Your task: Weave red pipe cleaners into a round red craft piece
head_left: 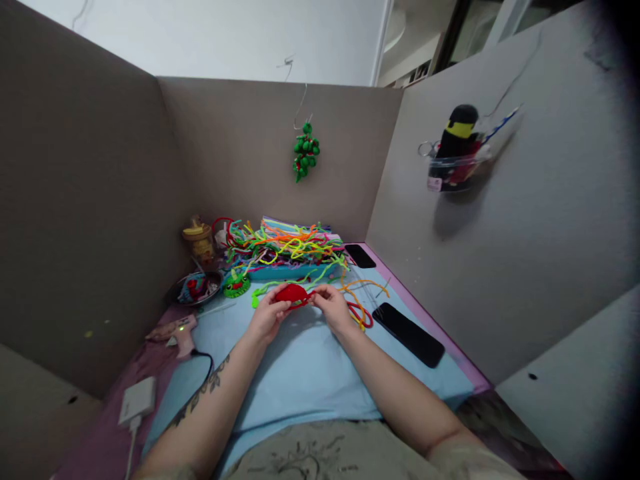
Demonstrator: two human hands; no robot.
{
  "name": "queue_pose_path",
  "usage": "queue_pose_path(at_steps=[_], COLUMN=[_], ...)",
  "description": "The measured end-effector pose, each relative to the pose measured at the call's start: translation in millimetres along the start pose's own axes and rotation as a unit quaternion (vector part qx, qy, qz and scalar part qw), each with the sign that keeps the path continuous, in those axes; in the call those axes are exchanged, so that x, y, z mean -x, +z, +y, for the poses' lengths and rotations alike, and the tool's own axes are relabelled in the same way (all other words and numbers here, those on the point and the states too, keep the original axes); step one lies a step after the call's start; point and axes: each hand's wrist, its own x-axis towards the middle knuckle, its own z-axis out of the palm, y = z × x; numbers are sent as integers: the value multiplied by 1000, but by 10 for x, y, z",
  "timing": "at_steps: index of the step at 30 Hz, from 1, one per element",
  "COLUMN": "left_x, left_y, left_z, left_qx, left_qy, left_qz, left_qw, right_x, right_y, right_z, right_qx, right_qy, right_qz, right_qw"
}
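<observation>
My left hand (pixel 269 316) is closed around a small red rounded piece (pixel 292 294) that looks like yarn work. At its right end, my right hand (pixel 330 305) pinches the same red piece, fingertips pressed together; whether a tool is in them is too small to tell. Both hands are over the light blue cloth (pixel 290 373), close together. Right of my right hand lie a looped red strand (pixel 369 319) and an orange strand (pixel 373 283). A bright green piece (pixel 255 298) lies just beyond my left hand.
Behind the hands, a blue tray (pixel 285 272) overflows with colourful strands. At left are a dark bowl (pixel 176 293), a green crafted figure (pixel 237 285) and a glue gun (pixel 181 335) with a lit light. Phones (pixel 410 335) lie at right. Grey panels (pixel 240 147) enclose the table.
</observation>
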Motion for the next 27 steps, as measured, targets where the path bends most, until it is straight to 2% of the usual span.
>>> queue_pose_path(at_steps=[6,12,18,21,27], left_x=[8,6,22,27,40], left_y=[8,2,3,7,12], left_z=[-25,-63,-103,-113,-71], left_qx=[1,-3,-10,-6,-16], left_qy=[6,22,20,25,22], left_qz=[-23,-28,-31,-38,-21], left_qw=[1000,999,999,999,999], right_x=[52,82,82,90,113], right_y=[44,85,115,132,139], right_z=[12,52,103,131,125], right_qx=[24,-4,-55,-71,-1], right_qy=[26,61,114,138,130], right_qz=[62,120,126,102,61], right_qw=[997,991,984,983,990])
